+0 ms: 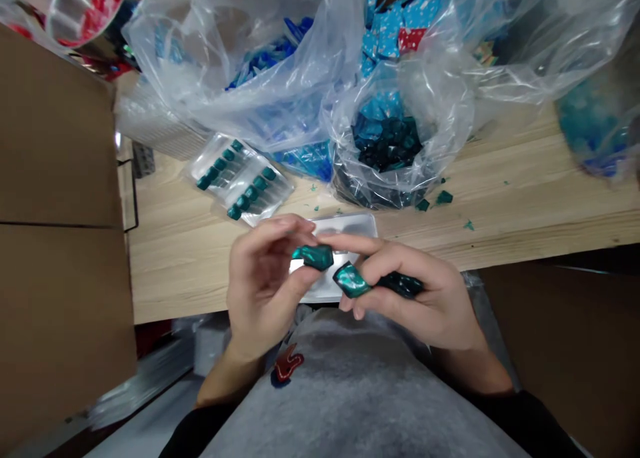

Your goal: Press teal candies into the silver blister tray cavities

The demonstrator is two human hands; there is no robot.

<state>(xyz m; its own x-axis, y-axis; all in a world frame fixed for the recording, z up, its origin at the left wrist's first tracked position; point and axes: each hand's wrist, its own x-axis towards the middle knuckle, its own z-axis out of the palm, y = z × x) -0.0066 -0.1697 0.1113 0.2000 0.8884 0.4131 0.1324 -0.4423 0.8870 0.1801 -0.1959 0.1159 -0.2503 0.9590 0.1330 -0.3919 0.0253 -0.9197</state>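
Observation:
My left hand (270, 278) pinches a glossy dark green faceted piece (319, 257) between thumb and fingertips. In my right hand (413, 288), thumb and index finger grip a similar shiny green piece (351, 280). More dark green pieces (401, 284) are tucked in the right palm, partly hidden by the fingers. The two pinched pieces are close together but apart. Beneath both hands lies a shallow white tray (367, 225), mostly covered. Beyond them stands an open clear bag (345, 178) full of dark green pieces (393, 141).
Clear packs (260, 208) with rows of green pieces lie left on the wooden table (175, 265). Behind is a large bag (200, 85) of blue pieces. Loose green pieces (444, 197) lie right of the green bag. Cardboard boxes (55, 145) border the left; a tub (85, 11) holds red pieces.

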